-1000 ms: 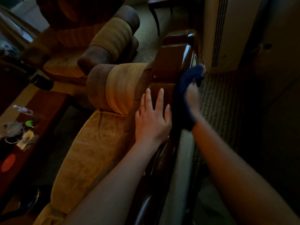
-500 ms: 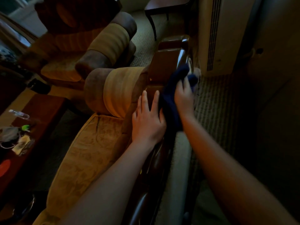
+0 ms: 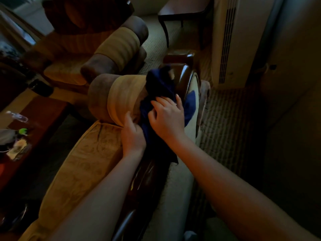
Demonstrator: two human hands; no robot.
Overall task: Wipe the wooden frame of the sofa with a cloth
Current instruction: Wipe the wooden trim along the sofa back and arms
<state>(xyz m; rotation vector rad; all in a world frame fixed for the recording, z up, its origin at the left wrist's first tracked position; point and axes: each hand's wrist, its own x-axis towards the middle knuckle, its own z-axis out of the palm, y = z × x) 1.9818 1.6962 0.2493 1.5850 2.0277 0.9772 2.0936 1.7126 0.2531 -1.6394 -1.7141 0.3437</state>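
Note:
The sofa's dark glossy wooden frame (image 3: 185,77) runs along the top of the backrest toward its far corner. A dark blue cloth (image 3: 161,87) is bunched over the frame beside the padded armrest roll (image 3: 119,96). My right hand (image 3: 167,117) grips the cloth with curled fingers and presses it on the wood. My left hand (image 3: 132,134) lies just left of it, fingers curled at the cloth's lower edge where it meets the armrest roll; whether it holds the cloth is hidden.
A second armchair (image 3: 83,54) stands beyond the armrest. At the left a low wooden table (image 3: 40,115) carries a plastic bottle (image 3: 17,116) and small items. A dark side table (image 3: 182,13) and a white floor-standing unit (image 3: 227,40) stand at the back on carpet.
My right hand carried the cloth from the frame's outer right side leftward onto its top. My left hand went from lying flat on the frame to curling beside the cloth.

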